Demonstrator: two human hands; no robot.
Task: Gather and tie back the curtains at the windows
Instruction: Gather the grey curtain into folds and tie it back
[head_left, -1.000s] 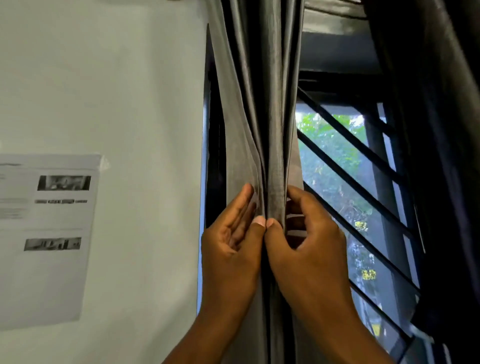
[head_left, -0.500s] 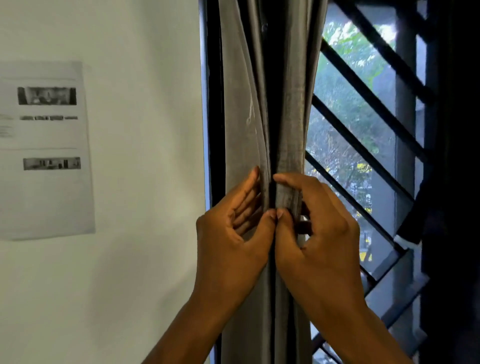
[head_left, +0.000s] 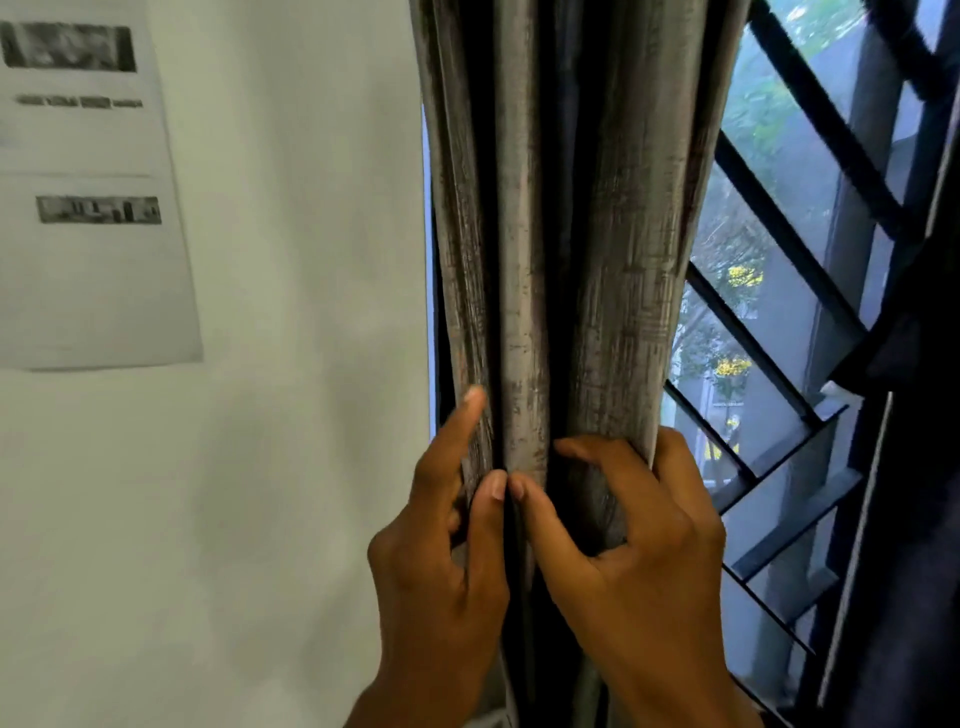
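— Where is the curtain (head_left: 561, 249) from your fingers right now?

— Straight ahead of me and between my two hands. It hangs in a bunch of folds just right of the wall (head_left: 311, 364), with its long axis running up and down. The window bars (head_left: 769, 322) show on its far side from the wall.

— Which hand is nearer?

— Both are on it. My left hand (head_left: 441, 561) sits on the wall side; its thumb presses one fold from the front, and the forefinger lies straight up along the fold beside it. I judge that a pinch, though the other fingers are hidden behind the cloth. My right hand (head_left: 639, 545) is on the window side, fingers curled round a thick fold, thumb across the front. The two thumbs almost meet at one narrow fold in the middle.

— So what does the next move turn on?

— The folds run vertically through my grip, so to my mind gathering means drawing the hands toward each other across the bunch, not along it. I can't see any tie-back, so the tying looks not yet begun.

— Anything else near?

— A printed sheet (head_left: 88, 208) on the wall, well apart from the curtain.
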